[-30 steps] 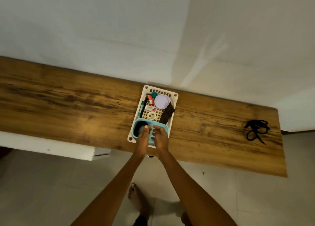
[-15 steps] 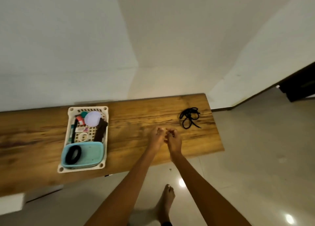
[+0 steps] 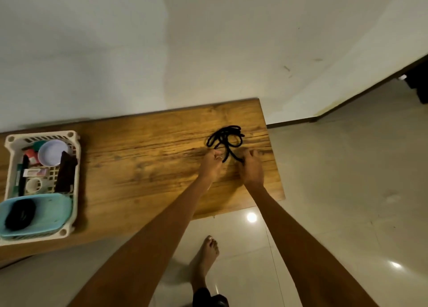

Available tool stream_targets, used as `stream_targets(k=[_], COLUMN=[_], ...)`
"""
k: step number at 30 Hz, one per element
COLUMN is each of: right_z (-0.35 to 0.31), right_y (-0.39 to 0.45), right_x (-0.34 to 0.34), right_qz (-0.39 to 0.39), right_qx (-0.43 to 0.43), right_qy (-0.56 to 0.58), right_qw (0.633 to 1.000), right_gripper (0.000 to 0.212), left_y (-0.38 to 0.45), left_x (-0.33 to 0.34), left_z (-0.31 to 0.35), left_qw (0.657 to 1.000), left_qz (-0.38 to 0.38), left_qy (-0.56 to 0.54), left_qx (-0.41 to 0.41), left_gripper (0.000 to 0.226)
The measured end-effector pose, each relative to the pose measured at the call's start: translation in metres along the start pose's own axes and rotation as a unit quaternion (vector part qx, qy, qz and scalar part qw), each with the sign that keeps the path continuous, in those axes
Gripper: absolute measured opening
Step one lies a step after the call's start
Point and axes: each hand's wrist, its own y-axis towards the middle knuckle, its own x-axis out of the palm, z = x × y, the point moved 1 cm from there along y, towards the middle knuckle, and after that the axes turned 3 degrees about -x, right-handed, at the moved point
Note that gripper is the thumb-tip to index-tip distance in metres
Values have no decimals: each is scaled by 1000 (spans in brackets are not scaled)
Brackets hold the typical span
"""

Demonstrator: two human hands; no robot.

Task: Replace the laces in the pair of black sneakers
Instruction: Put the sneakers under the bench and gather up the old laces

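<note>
A tangle of black laces (image 3: 225,138) lies on the wooden table (image 3: 148,167) near its right end. Two loose lace ends trail toward me. My left hand (image 3: 212,166) has curled fingers pinching the left end. My right hand (image 3: 251,168) closes its thumb and fingers on the right end. Both forearms reach in from the bottom of the view. No sneakers are in view.
A white slotted basket (image 3: 75,167) sits at the table's left, holding small items and a teal tub (image 3: 54,210) with a black coil (image 3: 20,214) inside. The table's right edge drops to a tiled floor, where my bare foot (image 3: 205,258) stands. A wall runs behind the table.
My hands left the teal tub in the basket, crossed the table to the right and reached the black laces. The view has turned right with them.
</note>
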Motion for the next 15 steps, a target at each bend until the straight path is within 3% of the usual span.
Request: stream_targets(k=[2, 4, 7, 10, 13, 15], right_z=[2, -6, -34, -76, -122, -150], right_y=[3, -1, -20, -47, -80, -100], right_x=[1, -6, -32, -79, -132, -163], right_qz=[-17, -30, -14, 6, 24, 38], right_qx=[5, 34, 73, 42, -1, -26], right_qy=[-3, 87, 319, 440, 492, 492], right_qw=[1000, 995, 945, 897, 870, 869], right_gripper=[25, 20, 10, 6, 7, 6], left_y=[-2, -9, -28, -62, -119, -152], left_x=[2, 0, -11, -34, -71, -93], left_z=[1, 7, 22, 58, 109, 141], left_qw=[1000, 1000, 999, 996, 994, 990], left_qz=[8, 5, 23, 38, -60, -105], left_qy=[4, -1, -9, -67, -94, -79], left_qx=[6, 18, 37, 34, 5, 44], left_gripper=[24, 22, 22, 36, 48, 50])
